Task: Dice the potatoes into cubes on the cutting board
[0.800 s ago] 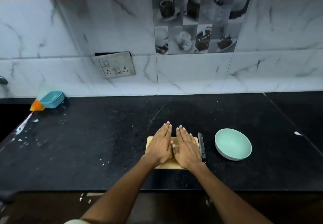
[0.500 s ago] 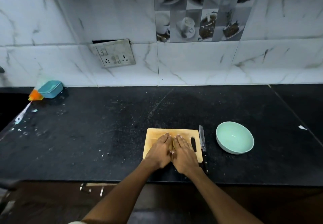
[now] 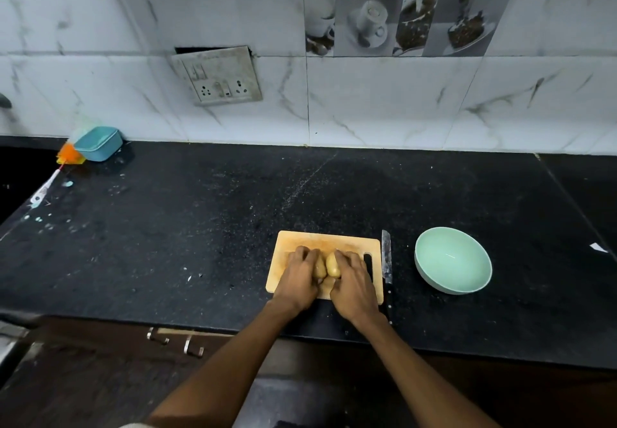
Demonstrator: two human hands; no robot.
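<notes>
Both hands curled around two whole potatoes mid cutting board: left hand on one, right hand on the other. Right of the board, nearer the right hand, a knife lay lengthwise.

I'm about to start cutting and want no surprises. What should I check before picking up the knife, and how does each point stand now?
1. Potatoes on the cutting board: ok, they lie near its middle.
2. Knife within reach: ok, it lies on the counter beside the board's right edge, untouched.
3. Right hand free for the knife: not ok, it grips a potato.
4. Left hand steadying a potato: ok, its fingers curl over one.
5. Bowl ready for cubes: ok, empty, right of the knife.
6. Board fully on the counter: ok, though near the front edge.
</notes>
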